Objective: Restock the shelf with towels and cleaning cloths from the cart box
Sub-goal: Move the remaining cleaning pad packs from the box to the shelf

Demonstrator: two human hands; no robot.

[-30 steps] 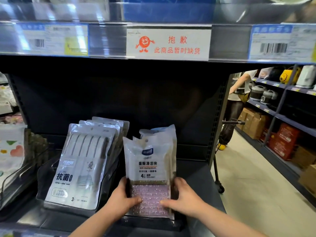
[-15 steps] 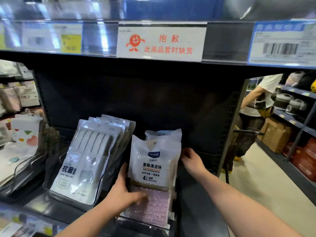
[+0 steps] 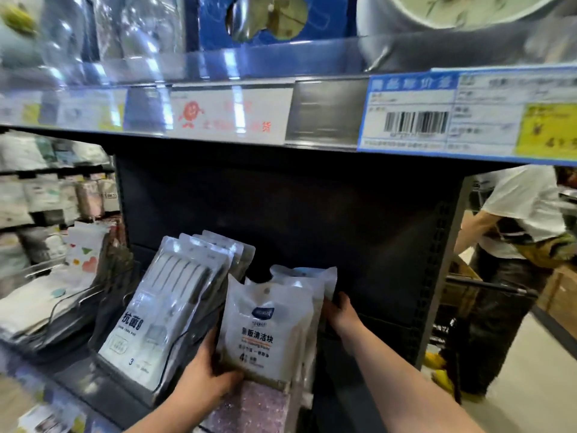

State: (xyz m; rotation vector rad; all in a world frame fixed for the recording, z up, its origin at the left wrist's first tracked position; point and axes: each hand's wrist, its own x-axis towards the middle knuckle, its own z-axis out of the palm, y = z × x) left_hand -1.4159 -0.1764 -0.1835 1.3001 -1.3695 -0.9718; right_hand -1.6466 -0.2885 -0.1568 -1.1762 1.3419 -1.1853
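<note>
left hand [image 3: 203,378] grips the front cleaning-pad pack [image 3: 265,332] at its lower-left corner; right hand [image 3: 342,312] at the pack's right edge, fingers hidden, grip unclear.

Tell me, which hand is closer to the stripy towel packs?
Left. The left hand grips the cleaning block pack right beside the stripy towel packs; the right hand is on that pack's far side.

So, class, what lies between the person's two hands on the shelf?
In the head view, the upright stack of cleaning-block packs stands between them: the left hand grips its lower front, the right hand touches its right edge.
</note>
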